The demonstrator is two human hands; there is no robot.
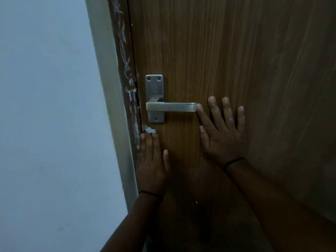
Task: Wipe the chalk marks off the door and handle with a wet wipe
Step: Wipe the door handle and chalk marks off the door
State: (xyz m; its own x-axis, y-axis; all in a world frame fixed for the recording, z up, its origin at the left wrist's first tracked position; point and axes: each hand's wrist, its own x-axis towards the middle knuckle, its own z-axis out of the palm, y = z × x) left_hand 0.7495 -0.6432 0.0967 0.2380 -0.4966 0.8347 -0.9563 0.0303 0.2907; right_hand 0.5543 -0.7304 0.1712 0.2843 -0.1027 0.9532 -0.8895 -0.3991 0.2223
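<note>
A brown wooden door (227, 51) fills the view, with a steel lever handle (171, 107) on its plate at the left. White chalk marks (127, 82) run down the dark door frame beside the handle. My left hand (151, 160) lies flat on the door below the handle, its straight fingertips pressing a small crumpled pale wet wipe (150, 130) against the door's edge. My right hand (222, 131) lies flat on the door with fingers spread, and its index fingertip touches the free end of the lever.
A pale wall (45, 106) and a light door jamb (112, 106) stand to the left of the dark frame. A few white specks (194, 202) dot the door lower down between my forearms.
</note>
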